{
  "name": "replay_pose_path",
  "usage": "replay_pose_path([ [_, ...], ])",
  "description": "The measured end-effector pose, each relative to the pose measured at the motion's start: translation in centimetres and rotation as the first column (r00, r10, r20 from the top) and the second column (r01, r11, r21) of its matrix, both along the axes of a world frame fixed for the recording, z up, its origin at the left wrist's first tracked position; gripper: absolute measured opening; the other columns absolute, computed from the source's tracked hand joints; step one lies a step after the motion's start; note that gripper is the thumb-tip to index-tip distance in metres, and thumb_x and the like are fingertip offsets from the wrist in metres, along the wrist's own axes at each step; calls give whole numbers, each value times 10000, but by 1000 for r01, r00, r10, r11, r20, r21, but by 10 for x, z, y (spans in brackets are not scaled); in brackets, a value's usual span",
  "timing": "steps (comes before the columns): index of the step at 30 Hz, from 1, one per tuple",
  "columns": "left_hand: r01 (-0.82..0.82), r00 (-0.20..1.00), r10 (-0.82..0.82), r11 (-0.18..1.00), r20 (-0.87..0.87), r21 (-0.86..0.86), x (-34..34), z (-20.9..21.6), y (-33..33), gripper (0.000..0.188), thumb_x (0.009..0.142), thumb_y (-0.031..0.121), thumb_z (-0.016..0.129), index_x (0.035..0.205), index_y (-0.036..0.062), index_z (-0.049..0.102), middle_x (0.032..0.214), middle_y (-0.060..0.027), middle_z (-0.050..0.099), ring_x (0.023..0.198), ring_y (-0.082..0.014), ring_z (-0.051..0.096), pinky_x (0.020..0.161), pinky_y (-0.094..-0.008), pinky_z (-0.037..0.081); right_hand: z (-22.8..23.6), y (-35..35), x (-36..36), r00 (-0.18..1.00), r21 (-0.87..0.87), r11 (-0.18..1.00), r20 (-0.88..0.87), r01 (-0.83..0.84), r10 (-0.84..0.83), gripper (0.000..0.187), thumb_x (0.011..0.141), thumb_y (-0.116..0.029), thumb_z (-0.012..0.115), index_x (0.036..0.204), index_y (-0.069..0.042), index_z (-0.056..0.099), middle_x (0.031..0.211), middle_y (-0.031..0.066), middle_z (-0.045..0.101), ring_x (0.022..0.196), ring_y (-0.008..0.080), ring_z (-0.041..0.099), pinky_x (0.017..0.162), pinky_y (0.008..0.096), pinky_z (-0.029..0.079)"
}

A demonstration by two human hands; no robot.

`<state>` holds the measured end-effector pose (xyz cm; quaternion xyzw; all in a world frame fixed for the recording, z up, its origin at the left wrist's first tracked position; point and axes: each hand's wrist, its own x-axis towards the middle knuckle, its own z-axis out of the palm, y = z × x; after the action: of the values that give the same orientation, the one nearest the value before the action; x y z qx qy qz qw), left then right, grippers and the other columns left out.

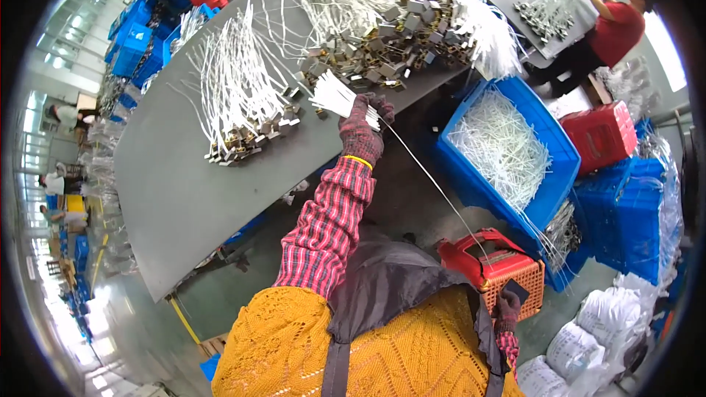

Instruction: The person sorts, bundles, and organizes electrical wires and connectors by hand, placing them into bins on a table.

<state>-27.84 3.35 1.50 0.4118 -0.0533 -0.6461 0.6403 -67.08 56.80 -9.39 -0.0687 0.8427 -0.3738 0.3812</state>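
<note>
My left hand, in a dark knitted glove, is closed round a bundle of white strips at the table's near edge. One long white strand slants from this hand down to the right, over a red plastic stool. My right hand, also gloved, is low at the right beside an orange perforated basket. Its fingers are partly hidden and appear closed on a dark flat piece. Just beyond my left hand lies a heap of metal blocks with white leads.
Another pile of white leads with metal ends lies left on the grey table. A blue bin of white strips stands at the right, near a red crate and white sacks. A person in red stands at the far right.
</note>
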Motion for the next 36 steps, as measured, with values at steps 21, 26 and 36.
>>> replay_pose_path([
  [21,248,774,-119,961,622,-124,121,-29,11,271,969,266,621,949,13,718,806,-80,699,726,-181,662,670,-330,530,126,-506,381,627,-716,442,7,-541,779,521,904,-169,659,1376,-52,472,1175,158,666,921,172,662,780,326,570],
  [26,43,-86,-117,992,989,121,230,-14,-44,345,935,368,638,932,25,665,771,-146,678,682,-260,644,581,-374,493,141,-562,376,133,-95,125,-930,-988,344,556,852,-173,738,1346,-71,503,1081,144,669,901,221,679,775,346,563],
  [36,251,878,-221,968,424,-14,161,-6,-4,251,939,209,640,1070,-1,601,818,-127,698,642,-243,695,558,-355,582,99,-560,277,494,-181,515,-654,-838,573,494,814,-179,760,1279,-192,593,1016,131,693,939,277,674,826,390,526],
])
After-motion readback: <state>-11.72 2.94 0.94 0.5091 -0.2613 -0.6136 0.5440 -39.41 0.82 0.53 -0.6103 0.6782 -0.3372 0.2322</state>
